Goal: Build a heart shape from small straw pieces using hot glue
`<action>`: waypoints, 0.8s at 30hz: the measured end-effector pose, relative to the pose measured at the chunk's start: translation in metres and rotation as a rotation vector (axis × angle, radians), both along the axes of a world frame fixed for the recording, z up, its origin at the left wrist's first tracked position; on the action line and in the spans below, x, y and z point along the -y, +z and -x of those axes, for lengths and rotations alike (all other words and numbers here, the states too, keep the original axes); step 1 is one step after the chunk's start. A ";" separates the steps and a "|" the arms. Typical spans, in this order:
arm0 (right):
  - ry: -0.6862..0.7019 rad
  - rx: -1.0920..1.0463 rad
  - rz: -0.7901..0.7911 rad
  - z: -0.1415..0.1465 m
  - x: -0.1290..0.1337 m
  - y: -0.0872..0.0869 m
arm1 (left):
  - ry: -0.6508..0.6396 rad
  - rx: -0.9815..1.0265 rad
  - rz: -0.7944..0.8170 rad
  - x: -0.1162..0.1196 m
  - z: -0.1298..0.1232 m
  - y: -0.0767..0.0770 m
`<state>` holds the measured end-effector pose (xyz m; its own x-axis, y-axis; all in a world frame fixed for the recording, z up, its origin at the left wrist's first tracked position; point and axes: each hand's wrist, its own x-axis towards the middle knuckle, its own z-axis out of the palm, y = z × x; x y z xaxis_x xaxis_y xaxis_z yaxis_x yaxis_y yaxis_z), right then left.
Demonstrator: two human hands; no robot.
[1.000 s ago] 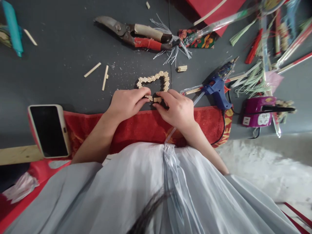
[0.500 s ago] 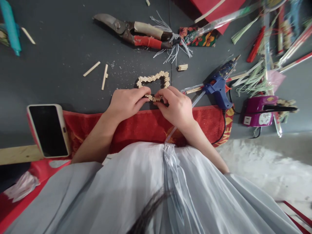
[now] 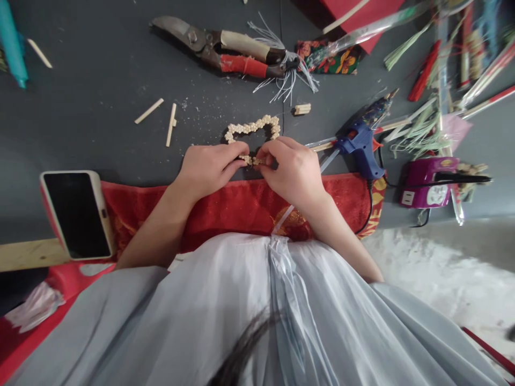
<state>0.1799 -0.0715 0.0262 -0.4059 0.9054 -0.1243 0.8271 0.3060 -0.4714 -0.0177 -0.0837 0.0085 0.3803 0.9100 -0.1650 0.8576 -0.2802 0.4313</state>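
A pale beaded-looking frame (image 3: 251,127) made of small clustered pieces lies on the dark table in front of me, its far side forming a wavy outline. My left hand (image 3: 215,167) pinches the near edge of this frame from the left, thumb and forefinger together. From the right, my right hand (image 3: 287,165) grips the same near edge between thumb and fingertips. A short stretch of it shows between the two hands. The left and right sides of the frame are partly hidden by my fingers.
Pruning shears (image 3: 225,49) lie beyond the frame. A blue glue gun (image 3: 361,142) and purple socket block (image 3: 428,182) are at right. A phone (image 3: 78,214) lies at left, beside a red cloth (image 3: 237,214). Short sticks (image 3: 171,125) and a small stick bundle (image 3: 302,109) are nearby.
My right hand has shifted very slightly to the right, and a little more of the near edge shows between my hands. The whole view has moved slightly.
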 end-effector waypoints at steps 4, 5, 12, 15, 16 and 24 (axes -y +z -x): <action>0.020 0.029 0.001 0.001 -0.001 0.001 | 0.008 0.027 0.000 0.000 0.001 -0.001; 0.027 0.037 -0.004 0.001 -0.002 0.002 | 0.010 0.033 0.000 0.000 0.001 -0.001; 0.106 0.088 -0.081 0.001 -0.003 0.011 | 0.043 0.037 0.047 0.000 -0.002 0.002; 0.121 0.112 -0.083 0.000 -0.004 0.012 | 0.046 0.033 0.055 -0.001 -0.002 0.003; 0.125 0.113 -0.082 0.000 -0.005 0.012 | 0.044 0.034 0.059 -0.001 -0.003 0.003; 0.160 0.062 -0.062 -0.002 -0.008 0.008 | 0.029 0.029 0.055 -0.001 -0.003 0.004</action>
